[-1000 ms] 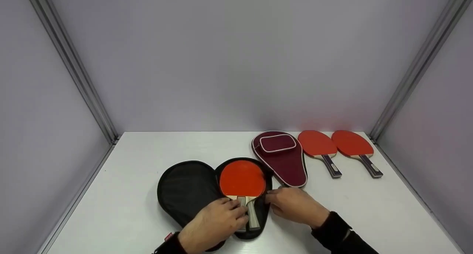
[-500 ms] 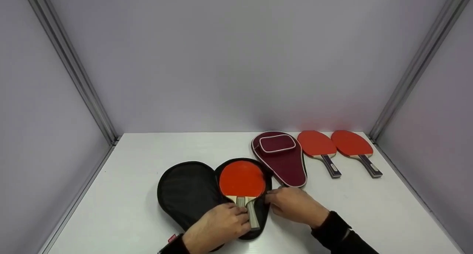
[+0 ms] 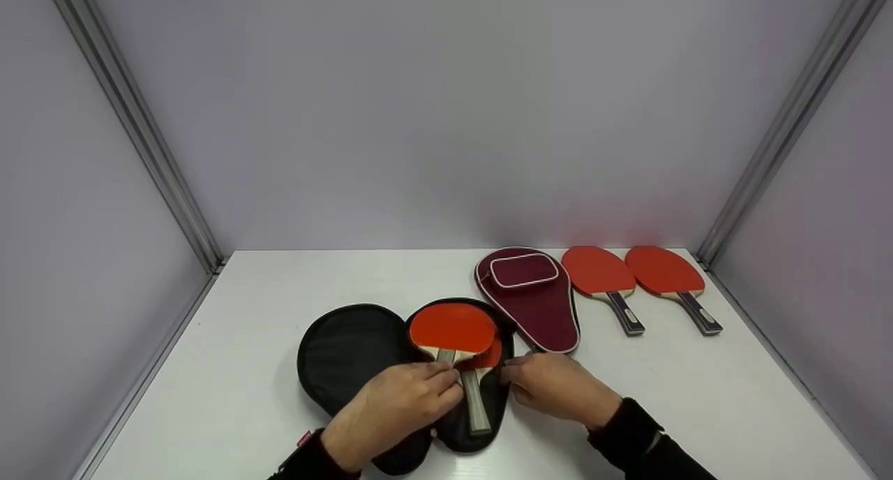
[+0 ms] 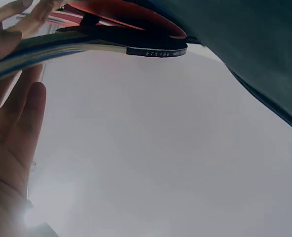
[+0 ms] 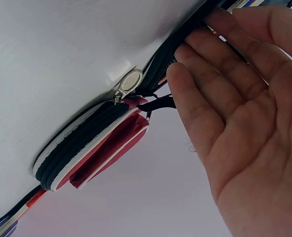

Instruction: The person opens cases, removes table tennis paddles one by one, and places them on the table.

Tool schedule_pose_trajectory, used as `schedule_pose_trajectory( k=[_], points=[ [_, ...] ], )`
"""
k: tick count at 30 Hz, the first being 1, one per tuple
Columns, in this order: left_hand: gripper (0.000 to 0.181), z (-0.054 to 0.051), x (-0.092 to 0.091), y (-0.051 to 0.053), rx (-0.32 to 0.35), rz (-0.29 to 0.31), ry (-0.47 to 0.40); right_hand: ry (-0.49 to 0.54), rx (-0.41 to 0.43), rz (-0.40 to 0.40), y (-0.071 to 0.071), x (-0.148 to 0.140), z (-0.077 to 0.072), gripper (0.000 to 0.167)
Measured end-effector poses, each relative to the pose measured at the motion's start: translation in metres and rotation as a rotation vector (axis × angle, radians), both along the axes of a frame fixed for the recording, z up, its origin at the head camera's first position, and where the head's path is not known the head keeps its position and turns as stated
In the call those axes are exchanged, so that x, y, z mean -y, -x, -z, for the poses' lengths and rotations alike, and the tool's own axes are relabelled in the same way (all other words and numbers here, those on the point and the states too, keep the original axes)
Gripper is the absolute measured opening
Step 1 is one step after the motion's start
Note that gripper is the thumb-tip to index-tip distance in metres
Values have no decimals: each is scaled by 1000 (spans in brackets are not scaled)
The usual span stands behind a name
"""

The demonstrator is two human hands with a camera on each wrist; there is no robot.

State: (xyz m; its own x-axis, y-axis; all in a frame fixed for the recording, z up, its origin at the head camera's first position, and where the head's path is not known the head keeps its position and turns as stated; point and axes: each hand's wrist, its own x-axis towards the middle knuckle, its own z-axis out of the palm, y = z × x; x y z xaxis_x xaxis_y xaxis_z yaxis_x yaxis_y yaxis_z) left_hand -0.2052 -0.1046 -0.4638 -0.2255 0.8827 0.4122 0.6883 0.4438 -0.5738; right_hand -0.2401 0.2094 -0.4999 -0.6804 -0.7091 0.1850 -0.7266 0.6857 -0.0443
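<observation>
My left hand (image 3: pixel 404 396) grips the handle of a red table tennis paddle (image 3: pixel 452 326), which is tilted over a second red paddle (image 3: pixel 474 396). In the left wrist view the held paddle's edge (image 4: pixel 155 51) shows beyond the fingers of my left hand (image 4: pixel 12 123). The second paddle lies in the right half of an unzipped black paddle case (image 3: pixel 499 403); its lid (image 3: pixel 356 354) is folded out to the left. My right hand (image 3: pixel 554 386) pinches the right edge of this case. In the right wrist view the fingertips of my right hand (image 5: pixel 244 89) meet that edge.
Behind my right hand lies a maroon paddle case (image 3: pixel 537 312) with white piping; its zip pull (image 5: pixel 131 80) shows in the right wrist view. Two more red paddles, one beside it (image 3: pixel 600 271) and one farther right (image 3: pixel 666 271), lie near the back wall of the white table (image 3: pixel 230 396).
My left hand has taken the upper paddle by its handle and raised it slightly toward the upper left, uncovering more of the lower paddle. My right hand has stayed at the case edge.
</observation>
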Motion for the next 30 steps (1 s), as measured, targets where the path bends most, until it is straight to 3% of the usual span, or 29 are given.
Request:
schedule_pose_trajectory(
  k=[8,13,17,25,30],
  points=[
    [28,-14,21,11,-22,-111,-118,-8,-6,-4,1,1,0,16],
    [41,-19,35,19,-35,-182,-205,-18,-16,-16,1,-1,1,15],
    [48,-21,46,25,-27,-200,-245,-38,-24,-49,2,-5,0,14],
    [47,-32,66,31,14,-203,-297,-46,84,-142,5,-16,0,33],
    [49,-36,82,35,-7,-224,-325,-85,186,-103,4,-16,0,44]
  ],
)
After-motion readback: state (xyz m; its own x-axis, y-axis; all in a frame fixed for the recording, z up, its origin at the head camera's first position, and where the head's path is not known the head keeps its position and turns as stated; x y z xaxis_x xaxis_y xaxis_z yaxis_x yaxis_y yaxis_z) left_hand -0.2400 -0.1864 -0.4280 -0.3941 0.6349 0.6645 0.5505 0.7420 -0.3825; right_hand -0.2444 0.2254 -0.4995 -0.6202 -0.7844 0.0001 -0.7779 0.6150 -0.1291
